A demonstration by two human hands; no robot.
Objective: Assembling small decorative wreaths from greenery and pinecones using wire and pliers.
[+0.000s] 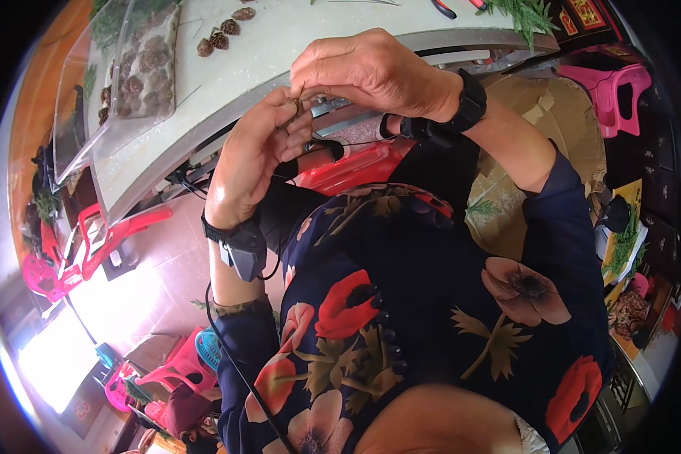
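Observation:
Close to the table's near edge, both my hands meet at their fingertips. My left hand (253, 147) is closed, its thumb and fingers pinching a small brown pine cone (297, 108), mostly covered by the fingers. Just above it, my right hand (367, 69) makes a tight pinch at the cone's top; whatever lies between those fingertips is too small to make out. Farther off on the white table (238, 72), several loose pine cones (219, 39) lie in a row. Left of them, a bundle of cones (145, 72) shows beneath clear plastic.
Pliers (444, 9) with red and black handles and green sprigs (518, 19) lie at the table's far side. Under the table edge is a red plastic stool (356, 168). Cardboard (560, 144) is at my right, near a pink stool (605, 87). Another person (189, 408) is at lower left.

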